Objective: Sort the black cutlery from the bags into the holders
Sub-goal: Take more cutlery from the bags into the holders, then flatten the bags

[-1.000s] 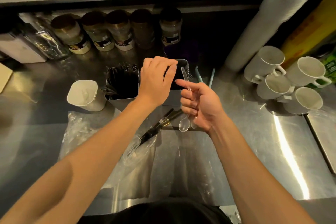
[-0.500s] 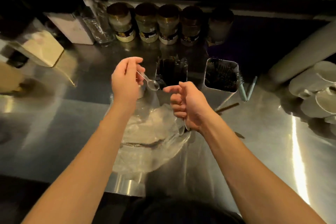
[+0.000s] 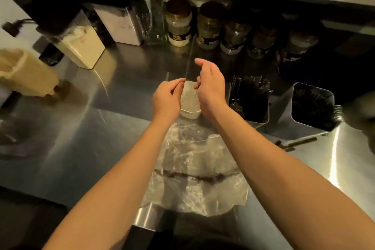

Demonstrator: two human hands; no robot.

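Note:
Two metal holders stand at the right, one [image 3: 256, 116] packed with black cutlery and the other [image 3: 284, 119] dark inside with more black pieces. A clear plastic bag [image 3: 194, 154] lies flat between my forearms, with a dark strip of cutlery [image 3: 194, 176] inside. A few black pieces [image 3: 296, 141] lie loose in front of the holders. My left hand [image 3: 167, 99] hovers at the left rim of a white cup [image 3: 189, 105], thumb and forefinger nearly straight, nothing visible between them. My right hand [image 3: 211, 87] hangs over the cup's right side, fingers curled round a thin clear spoon.
Several jars [image 3: 178, 24] line the back of the steel counter [image 3: 91, 128], with white containers [image 3: 81, 46] and a brown paper bag [image 3: 24, 73] to the left. The counter's front edge runs just below the plastic bag.
My left hand carried a clear spoon to the white cup and no longer shows it. My right hand rose from near the bag to above the cup. The view swung left.

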